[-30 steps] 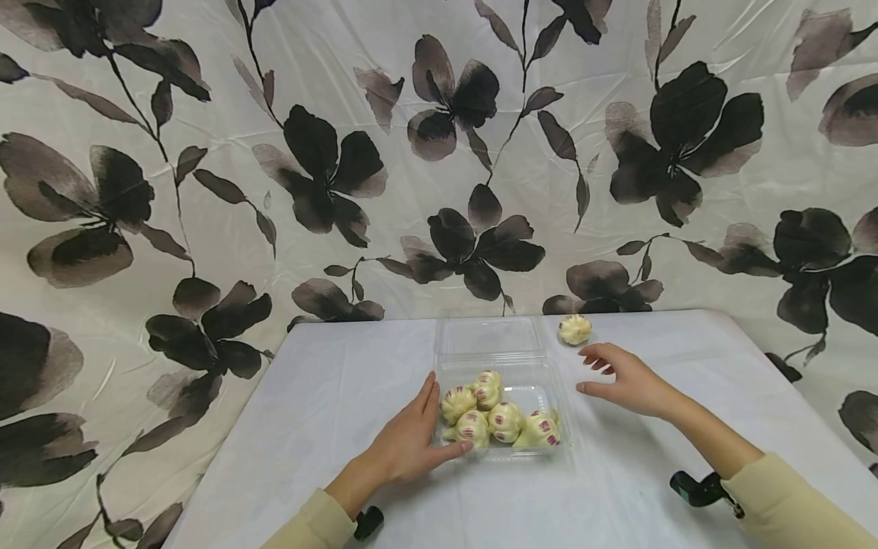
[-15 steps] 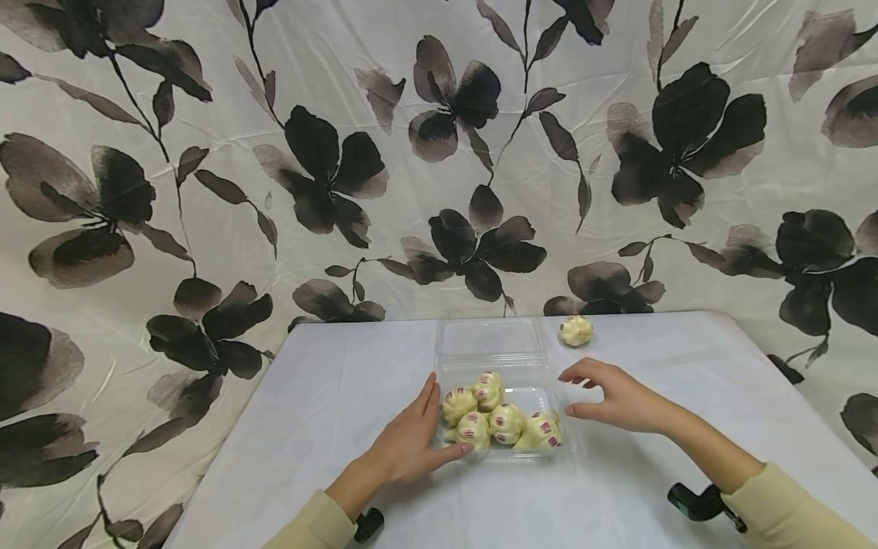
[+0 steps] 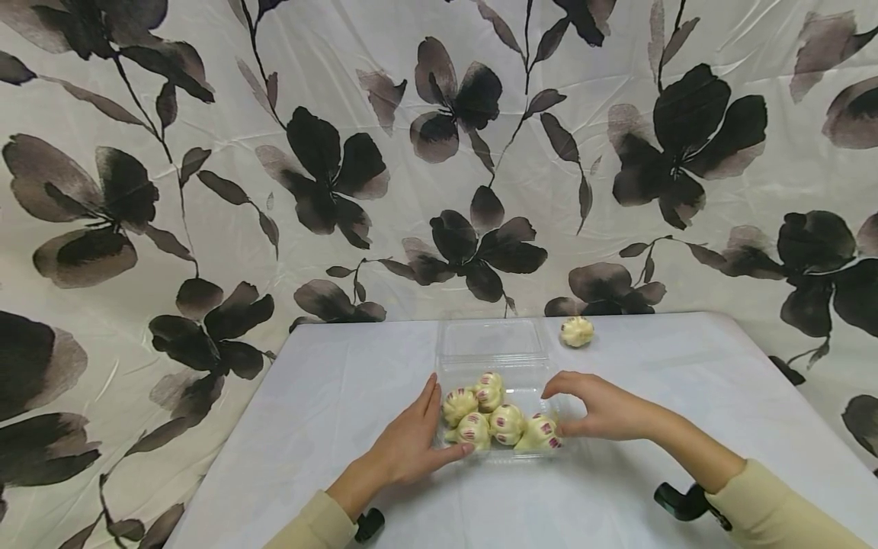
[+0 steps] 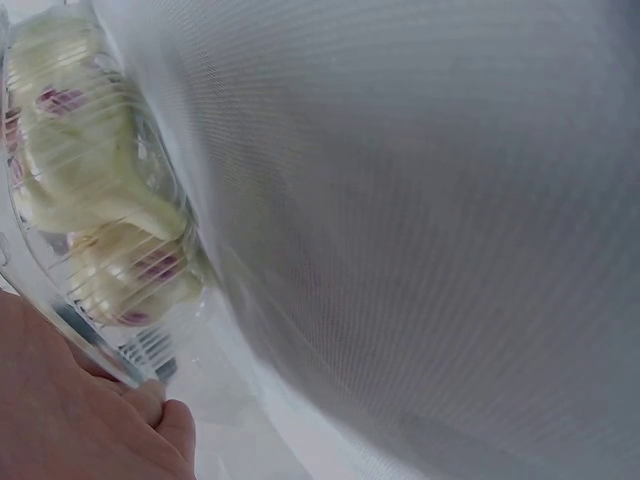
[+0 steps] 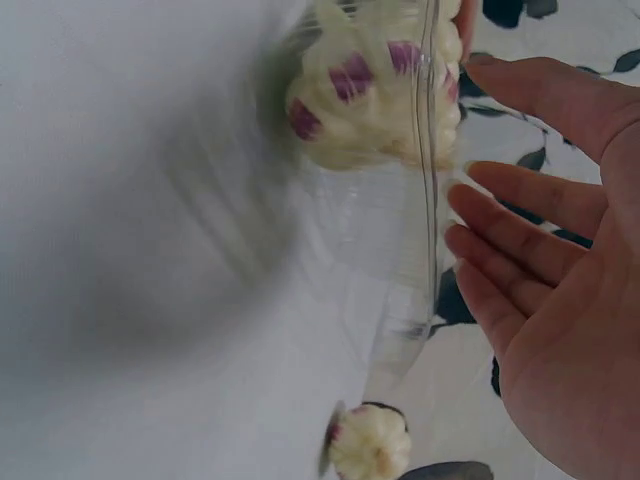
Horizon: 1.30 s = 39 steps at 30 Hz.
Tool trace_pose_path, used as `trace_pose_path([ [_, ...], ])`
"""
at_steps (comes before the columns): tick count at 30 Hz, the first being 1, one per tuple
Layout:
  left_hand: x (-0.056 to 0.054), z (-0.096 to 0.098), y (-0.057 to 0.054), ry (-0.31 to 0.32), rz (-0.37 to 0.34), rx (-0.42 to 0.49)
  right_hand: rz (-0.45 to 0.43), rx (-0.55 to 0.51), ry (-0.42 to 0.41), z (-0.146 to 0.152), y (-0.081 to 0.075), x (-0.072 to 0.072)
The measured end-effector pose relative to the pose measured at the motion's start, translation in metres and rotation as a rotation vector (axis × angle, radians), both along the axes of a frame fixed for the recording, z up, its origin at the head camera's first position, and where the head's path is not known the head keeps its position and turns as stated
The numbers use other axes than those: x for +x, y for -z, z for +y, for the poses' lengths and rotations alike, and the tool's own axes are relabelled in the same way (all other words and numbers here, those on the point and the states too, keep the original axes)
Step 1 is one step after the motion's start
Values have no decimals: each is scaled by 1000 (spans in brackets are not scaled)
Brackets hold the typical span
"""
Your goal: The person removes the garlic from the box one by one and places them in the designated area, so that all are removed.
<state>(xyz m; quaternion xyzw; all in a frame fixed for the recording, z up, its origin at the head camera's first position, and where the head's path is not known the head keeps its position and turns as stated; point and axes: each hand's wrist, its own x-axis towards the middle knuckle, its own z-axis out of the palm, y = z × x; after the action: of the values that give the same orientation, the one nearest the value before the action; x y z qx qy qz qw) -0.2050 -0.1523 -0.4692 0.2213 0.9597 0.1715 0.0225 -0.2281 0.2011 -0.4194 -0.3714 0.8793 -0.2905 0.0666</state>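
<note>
A clear plastic clamshell container [image 3: 524,398] lies on the table with its lid [image 3: 490,338] folded back. Inside are several pale garlic bulbs [image 3: 506,424] with purple patches. My left hand [image 3: 405,441] holds the container's left side, fingers along the wall and thumb at the front rim; its fingertips [image 4: 178,428] show beside the plastic. Over the right rim, my right hand [image 3: 607,408] has thumb and fingers spread apart. Its thumb is close to the rightmost garlic bulb [image 3: 539,432]; the right wrist view shows nothing in its grasp [image 5: 550,250]. Contact with that bulb cannot be told.
A single garlic bulb [image 3: 577,332] sits outside the container, near the table's back edge. White cloth covers the table [image 3: 343,381]. A floral curtain [image 3: 453,175] hangs right behind it.
My right hand has moved left and toward me, from near the lone bulb to the container's right rim. The left hand and the garlic bulbs have stayed in place.
</note>
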Motion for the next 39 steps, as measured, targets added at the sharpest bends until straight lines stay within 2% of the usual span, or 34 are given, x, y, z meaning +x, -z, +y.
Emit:
trace_pose_path([
  [8, 0, 0, -1, -1, -14, -2, -64, 78, -18, -6, 2, -3],
  [14, 0, 1, -3, -2, -18, -7, -40, 123, -32, -11, 4, -6],
  [22, 1, 1, -3, -3, -19, -11, -56, 145, -71, -16, 5, -11],
  [33, 0, 3, -4, -1, -10, -15, -9, 190, -120, -15, 7, -22],
  [39, 0, 3, -4, -9, -14, -12, -36, 186, -136, -14, 5, -26],
])
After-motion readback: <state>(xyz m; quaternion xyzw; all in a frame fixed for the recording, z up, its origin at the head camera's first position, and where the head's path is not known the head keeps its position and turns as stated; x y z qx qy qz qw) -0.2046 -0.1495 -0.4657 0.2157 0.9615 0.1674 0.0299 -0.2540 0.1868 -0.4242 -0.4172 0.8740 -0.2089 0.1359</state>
